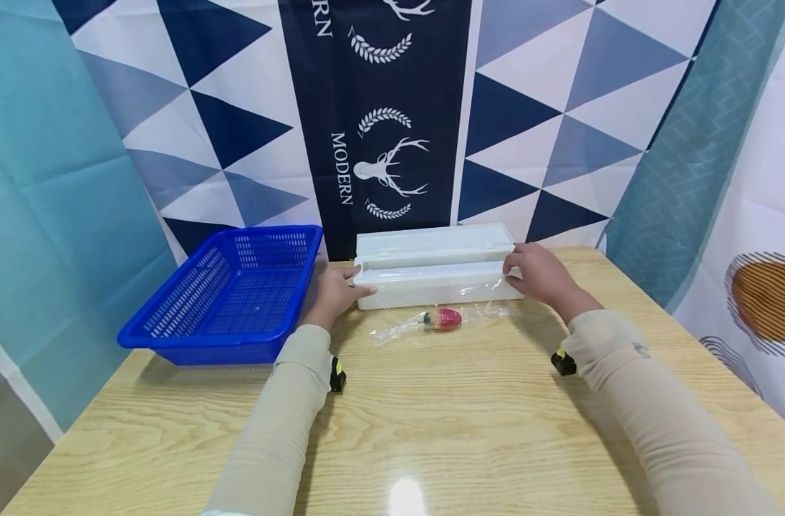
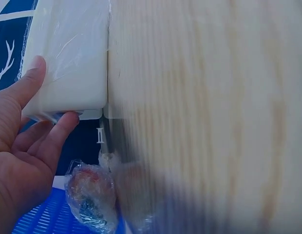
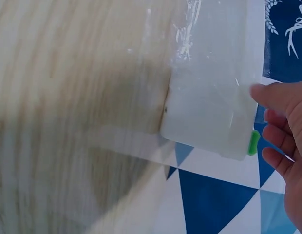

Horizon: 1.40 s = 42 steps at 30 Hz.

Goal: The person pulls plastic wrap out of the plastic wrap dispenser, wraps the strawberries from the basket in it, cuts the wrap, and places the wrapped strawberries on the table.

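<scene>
A long white plastic box [image 1: 437,288] stands at the back of the table, its lid [image 1: 431,240] raised against the wall cloth. My left hand [image 1: 336,292] holds its left end; in the left wrist view the thumb lies on the front face and the fingers curl round the end. At the right end, my right hand [image 1: 542,276] pinches the upper corner, its thumb at the edge in the right wrist view. A green piece [image 3: 254,142] shows at that end. In front of the box lies a red strawberry-shaped thing [image 1: 445,319] in clear wrap.
A blue plastic basket [image 1: 228,340] stands on the wooden table [image 1: 444,416] to the left of my left hand. Patterned cloth [image 1: 392,86] hangs close behind the box. The left wrist view shows a wrapped reddish thing [image 2: 91,195] near the basket.
</scene>
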Tool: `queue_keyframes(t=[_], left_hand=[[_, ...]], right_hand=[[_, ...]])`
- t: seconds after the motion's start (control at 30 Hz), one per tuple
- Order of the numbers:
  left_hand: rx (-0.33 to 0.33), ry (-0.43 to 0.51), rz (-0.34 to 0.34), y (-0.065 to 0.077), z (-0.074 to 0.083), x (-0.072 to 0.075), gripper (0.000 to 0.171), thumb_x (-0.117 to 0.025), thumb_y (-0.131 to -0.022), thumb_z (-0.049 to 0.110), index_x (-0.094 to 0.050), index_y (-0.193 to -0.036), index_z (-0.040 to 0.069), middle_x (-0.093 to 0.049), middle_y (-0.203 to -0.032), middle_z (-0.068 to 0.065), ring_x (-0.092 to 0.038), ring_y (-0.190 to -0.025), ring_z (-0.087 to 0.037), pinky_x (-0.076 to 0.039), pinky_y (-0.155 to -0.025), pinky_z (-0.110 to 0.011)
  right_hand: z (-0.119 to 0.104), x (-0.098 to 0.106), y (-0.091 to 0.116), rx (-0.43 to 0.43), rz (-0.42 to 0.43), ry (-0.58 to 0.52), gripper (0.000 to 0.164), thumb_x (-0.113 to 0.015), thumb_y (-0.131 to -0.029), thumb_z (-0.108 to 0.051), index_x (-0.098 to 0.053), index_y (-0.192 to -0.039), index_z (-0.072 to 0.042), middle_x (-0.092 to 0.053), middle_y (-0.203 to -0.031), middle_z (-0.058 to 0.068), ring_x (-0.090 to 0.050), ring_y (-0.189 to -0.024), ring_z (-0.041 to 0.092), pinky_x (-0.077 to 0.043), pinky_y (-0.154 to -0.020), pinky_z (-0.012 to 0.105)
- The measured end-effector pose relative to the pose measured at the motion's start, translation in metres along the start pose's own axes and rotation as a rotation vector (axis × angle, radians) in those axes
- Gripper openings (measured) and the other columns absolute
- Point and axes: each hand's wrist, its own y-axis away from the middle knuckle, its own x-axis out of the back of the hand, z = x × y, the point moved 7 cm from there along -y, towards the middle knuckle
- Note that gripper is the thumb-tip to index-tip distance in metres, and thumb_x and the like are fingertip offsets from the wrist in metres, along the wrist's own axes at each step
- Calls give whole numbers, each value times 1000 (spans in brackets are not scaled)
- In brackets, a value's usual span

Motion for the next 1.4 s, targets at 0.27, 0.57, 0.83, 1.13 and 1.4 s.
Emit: queue_keyframes(t=[0.27,0.57,0.83,1.13,1.4], left_hand=[[-22,-58,-22,4,6,2,69,-82,-79,33,-56,-137,7,-51,-142,-12,-44,-133,-30,-35,-109,-42],[-228,-94,89,15,38,14,25,-83,-79,17,-76,-99,4,-53,-128,-11,-46,-120,-30,-36,-104,-41],[-365,-52,12,23,56,12,9,-82,-78,10,-75,-75,7,-70,-89,-4,-58,-81,-20,-48,-71,-30],[-503,-87,-83,40,66,9,9,-81,-79,8,-74,-74,9,-65,-74,2,-54,-69,-14,-46,-62,-26],[-510,-176,-223,53,61,1,9,-82,-78,9,-73,-76,10,-64,-72,5,-54,-71,-13,-47,-66,-27]], right_hand=[[-5,1,2,22,42,-9,7,-73,-78,4,-68,-75,-1,-64,-76,10,-60,-79,33,-48,-86,49],[-1,3,6,-76,-14,-2,3,-68,-84,-3,-66,-82,-1,-66,-80,10,-62,-74,27,-51,-71,46],[-8,10,13,-34,-25,6,6,-68,-80,1,-64,-79,-4,-63,-77,7,-59,-71,25,-50,-68,44],[-11,10,25,7,-106,17,12,-71,-77,0,-62,-77,-8,-61,-74,1,-55,-67,19,-49,-66,42],[-14,3,33,57,-173,-21,20,-71,-75,3,-60,-72,-13,-58,-74,-2,-52,-67,15,-49,-65,39]])
